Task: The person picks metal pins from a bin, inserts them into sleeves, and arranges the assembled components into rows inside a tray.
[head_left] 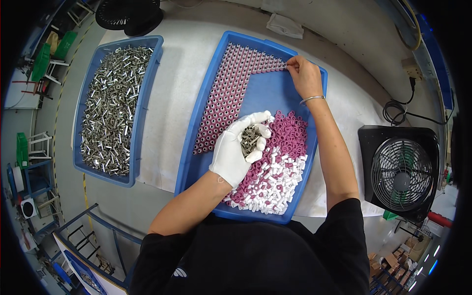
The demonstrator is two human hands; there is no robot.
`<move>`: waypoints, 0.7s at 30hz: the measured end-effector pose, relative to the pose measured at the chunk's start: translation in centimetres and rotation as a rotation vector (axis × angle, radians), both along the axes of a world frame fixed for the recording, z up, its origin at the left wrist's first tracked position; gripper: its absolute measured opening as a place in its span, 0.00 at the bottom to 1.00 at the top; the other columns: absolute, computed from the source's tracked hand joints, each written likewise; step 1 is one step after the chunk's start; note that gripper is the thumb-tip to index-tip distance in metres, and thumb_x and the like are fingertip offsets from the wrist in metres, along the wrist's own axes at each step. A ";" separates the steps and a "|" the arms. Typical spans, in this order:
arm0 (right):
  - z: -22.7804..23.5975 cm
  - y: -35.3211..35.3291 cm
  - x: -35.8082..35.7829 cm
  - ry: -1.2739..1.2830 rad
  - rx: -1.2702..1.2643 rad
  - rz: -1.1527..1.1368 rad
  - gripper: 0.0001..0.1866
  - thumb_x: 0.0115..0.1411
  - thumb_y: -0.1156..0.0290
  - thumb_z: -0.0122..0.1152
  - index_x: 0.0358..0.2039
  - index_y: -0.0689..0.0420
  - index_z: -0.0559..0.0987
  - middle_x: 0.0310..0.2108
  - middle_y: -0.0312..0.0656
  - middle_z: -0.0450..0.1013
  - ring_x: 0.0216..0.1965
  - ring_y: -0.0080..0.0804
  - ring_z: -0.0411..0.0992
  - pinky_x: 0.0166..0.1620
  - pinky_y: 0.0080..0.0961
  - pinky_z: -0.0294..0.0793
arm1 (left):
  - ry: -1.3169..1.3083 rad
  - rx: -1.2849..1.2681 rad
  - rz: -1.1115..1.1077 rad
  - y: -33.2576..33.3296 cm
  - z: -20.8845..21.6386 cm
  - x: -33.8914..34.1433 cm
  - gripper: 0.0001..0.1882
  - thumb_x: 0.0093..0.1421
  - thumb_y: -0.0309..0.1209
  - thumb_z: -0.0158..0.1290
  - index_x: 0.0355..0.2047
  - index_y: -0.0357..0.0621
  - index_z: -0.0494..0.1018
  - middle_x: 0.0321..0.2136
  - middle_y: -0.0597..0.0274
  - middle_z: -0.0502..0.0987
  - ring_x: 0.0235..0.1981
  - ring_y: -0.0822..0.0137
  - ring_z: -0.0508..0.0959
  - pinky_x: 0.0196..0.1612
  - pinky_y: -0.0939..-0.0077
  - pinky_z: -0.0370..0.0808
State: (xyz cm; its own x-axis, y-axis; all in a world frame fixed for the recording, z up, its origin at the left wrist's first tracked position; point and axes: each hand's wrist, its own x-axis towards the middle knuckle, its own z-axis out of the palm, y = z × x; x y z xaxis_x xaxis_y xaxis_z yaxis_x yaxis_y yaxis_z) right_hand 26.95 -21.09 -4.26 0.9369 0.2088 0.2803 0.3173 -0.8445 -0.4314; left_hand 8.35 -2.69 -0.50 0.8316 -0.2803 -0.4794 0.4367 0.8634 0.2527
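A white glove covers my left hand [230, 153], which is cupped around a handful of small metal pins [250, 141] above a blue tray [268, 93]. My bare right hand, [306, 78] with a bangle at the wrist, pinches thumb and finger together at the right end of a far row; whatever is between the fingertips is too small to make out. Upright pink-and-white assembled pieces [220, 101] stand in tight rows along the tray's left and far sides. Loose pink rings [291, 132] and white plastic sleeves [280, 179] lie heaped at its near right.
Left of the tray, a second blue bin [141, 118] holds many loose metal pins [113, 108]. A black box fan [402, 172] stands at the right, with a black cable [397, 112] behind it. Another dark fan [129, 14] and a white cloth [285, 25] are at the back.
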 end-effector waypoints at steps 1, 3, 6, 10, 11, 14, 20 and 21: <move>0.3 0.1 -0.3 0.017 0.028 -0.015 0.05 0.55 0.75 0.66 0.32 0.61 0.84 0.27 0.42 0.82 0.25 0.37 0.78 0.34 0.29 0.76 | 0.001 0.035 0.007 -0.2 0.1 0.0 0.17 0.75 0.39 0.44 0.52 0.38 0.72 0.30 0.60 0.77 0.19 0.79 0.71 0.12 0.90 0.58; 1.0 -0.1 -1.0 0.049 0.083 -0.050 0.05 0.55 0.75 0.66 0.32 0.61 0.83 0.27 0.42 0.81 0.25 0.38 0.78 0.34 0.29 0.76 | 0.002 0.104 0.016 -0.5 0.2 0.0 0.18 0.75 0.39 0.45 0.53 0.38 0.72 0.29 0.61 0.77 0.19 0.80 0.70 0.12 0.91 0.58; 4.2 -0.1 -4.7 0.023 -0.002 -0.011 0.03 0.54 0.75 0.65 0.30 0.59 0.82 0.27 0.41 0.80 0.25 0.39 0.77 0.34 0.29 0.75 | 0.019 0.150 -0.002 -0.3 0.4 -0.1 0.18 0.74 0.38 0.46 0.54 0.38 0.72 0.29 0.63 0.76 0.18 0.81 0.70 0.12 0.91 0.58; 6.6 -1.6 -10.3 0.219 -0.180 0.334 0.00 0.52 0.77 0.61 0.26 0.58 0.79 0.24 0.40 0.77 0.25 0.39 0.73 0.33 0.31 0.73 | 0.038 0.221 -0.001 0.2 0.8 -0.2 0.18 0.74 0.37 0.46 0.56 0.37 0.71 0.28 0.65 0.76 0.18 0.83 0.69 0.12 0.92 0.57; 7.2 -1.9 -11.8 0.221 -0.186 0.327 0.00 0.52 0.77 0.61 0.26 0.58 0.79 0.24 0.40 0.77 0.25 0.39 0.73 0.33 0.31 0.73 | 0.034 0.228 -0.010 0.1 1.0 -0.2 0.18 0.74 0.37 0.46 0.56 0.37 0.71 0.28 0.65 0.76 0.18 0.83 0.69 0.13 0.92 0.57; 8.3 -2.7 -14.9 0.374 -0.218 0.353 0.01 0.52 0.77 0.62 0.25 0.57 0.79 0.23 0.39 0.76 0.26 0.38 0.73 0.34 0.31 0.73 | 0.021 0.246 -0.027 -0.3 1.2 0.0 0.18 0.74 0.36 0.47 0.56 0.37 0.72 0.27 0.66 0.75 0.17 0.84 0.68 0.13 0.92 0.57; 7.7 -2.8 -17.4 0.356 -0.187 0.327 0.02 0.51 0.77 0.63 0.26 0.57 0.79 0.26 0.39 0.76 0.29 0.37 0.74 0.37 0.30 0.74 | -0.011 0.249 -0.021 -0.5 0.8 -0.1 0.17 0.72 0.37 0.50 0.53 0.38 0.75 0.28 0.64 0.76 0.17 0.84 0.66 0.12 0.93 0.56; 7.3 -2.8 -17.6 0.313 -0.181 0.349 0.02 0.51 0.77 0.64 0.26 0.57 0.79 0.27 0.39 0.76 0.30 0.37 0.74 0.37 0.30 0.74 | -0.015 0.250 -0.023 -0.5 0.7 -0.1 0.17 0.73 0.37 0.50 0.54 0.38 0.75 0.28 0.64 0.76 0.17 0.84 0.66 0.12 0.93 0.57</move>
